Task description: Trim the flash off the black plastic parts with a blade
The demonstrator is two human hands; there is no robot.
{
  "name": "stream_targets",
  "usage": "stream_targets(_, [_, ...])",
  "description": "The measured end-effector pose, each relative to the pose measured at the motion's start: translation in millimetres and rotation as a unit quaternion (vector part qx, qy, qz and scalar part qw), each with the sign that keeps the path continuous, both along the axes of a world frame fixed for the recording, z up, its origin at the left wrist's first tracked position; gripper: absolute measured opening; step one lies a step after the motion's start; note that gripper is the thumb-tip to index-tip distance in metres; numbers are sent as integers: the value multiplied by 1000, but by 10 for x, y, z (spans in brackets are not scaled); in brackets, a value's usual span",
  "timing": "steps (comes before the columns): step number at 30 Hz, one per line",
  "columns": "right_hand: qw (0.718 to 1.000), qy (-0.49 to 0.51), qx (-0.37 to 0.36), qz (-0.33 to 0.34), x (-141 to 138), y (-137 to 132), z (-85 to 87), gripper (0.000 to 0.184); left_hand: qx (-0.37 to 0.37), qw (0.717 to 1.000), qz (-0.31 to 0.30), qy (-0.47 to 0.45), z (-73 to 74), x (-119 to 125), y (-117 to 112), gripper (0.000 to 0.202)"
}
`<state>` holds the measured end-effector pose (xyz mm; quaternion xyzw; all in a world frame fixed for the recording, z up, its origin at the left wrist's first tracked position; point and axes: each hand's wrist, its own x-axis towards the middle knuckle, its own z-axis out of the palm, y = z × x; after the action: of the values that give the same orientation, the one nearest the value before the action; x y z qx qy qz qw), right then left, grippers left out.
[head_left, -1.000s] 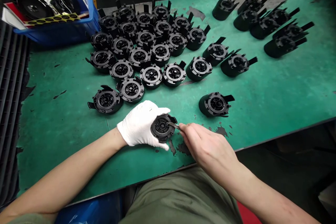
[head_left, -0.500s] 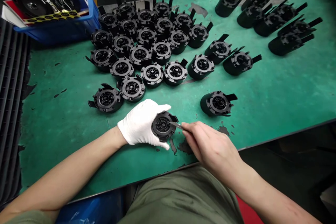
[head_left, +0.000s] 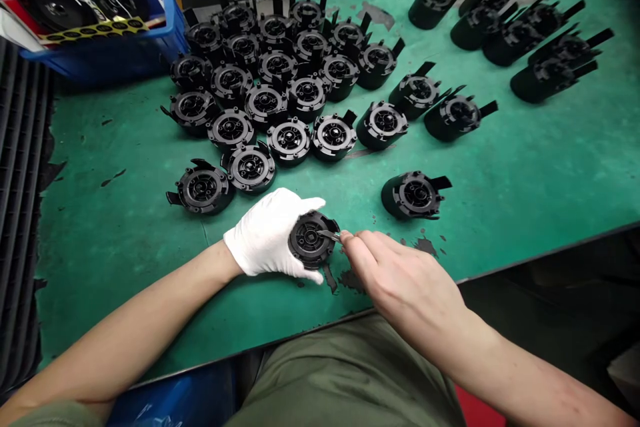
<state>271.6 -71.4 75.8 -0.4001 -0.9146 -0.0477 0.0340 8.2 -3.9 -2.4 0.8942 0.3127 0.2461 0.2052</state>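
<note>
My left hand (head_left: pixel 273 233), in a white glove, is wrapped round a black round plastic housing (head_left: pixel 311 240), its ribbed face turned up toward me. Bare and pinched closed, my right hand (head_left: pixel 395 273) grips a slim metal knife (head_left: pixel 330 235). The pointed tip of the blade reaches over the ribbed face, close to its centre; whether it touches the plastic I cannot tell. Most of the knife's handle is hidden inside my fingers. To the right of my hands a similar housing (head_left: pixel 417 195) with an upright tab stands alone.
Several black housings (head_left: pixel 290 139) stand in a cluster beyond my hands, and another group (head_left: pixel 545 80) is at the far right. A blue bin (head_left: pixel 110 65) with black parts and papers sits at the back left. The green tabletop (head_left: pixel 125 267) has worn dark patches.
My right hand has shifted slightly left, and the knife tip has moved inward over the housing's face. My left hand keeps its hold on the housing.
</note>
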Motion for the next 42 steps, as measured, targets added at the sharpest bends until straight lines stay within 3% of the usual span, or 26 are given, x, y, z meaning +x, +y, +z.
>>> stream_targets(4, [1000,8,-18,8,4,2,5,13,-12,1000,4,12,-18,4,-4,120])
stream_targets(8, [994,64,-85,8,68,11,-66,11,2,1000,3,-1,-15,6,-4,119])
stream_targets(12, [975,172,-138,-25,197,22,-140,15,-12,1000,0,-3,3,0,1,117])
stream_targets(16, [966,195,-160,-62,319,7,-198,15,-35,999,14,-11,11,-10,-6,115])
stream_targets(26, [963,194,-162,-97,413,28,-319,18,-26,998,38,-38,27,-18,-18,110])
stream_targets(31, [975,172,-135,-46,416,89,-308,25,-46,998,32,-27,18,-18,6,125])
stream_targets(37, [992,110,-59,21,446,250,-295,29,-69,996,2,-50,46,-15,17,108])
stream_targets(42, [994,94,-28,52,422,365,-262,17,-81,995,9,-53,65,-7,25,104])
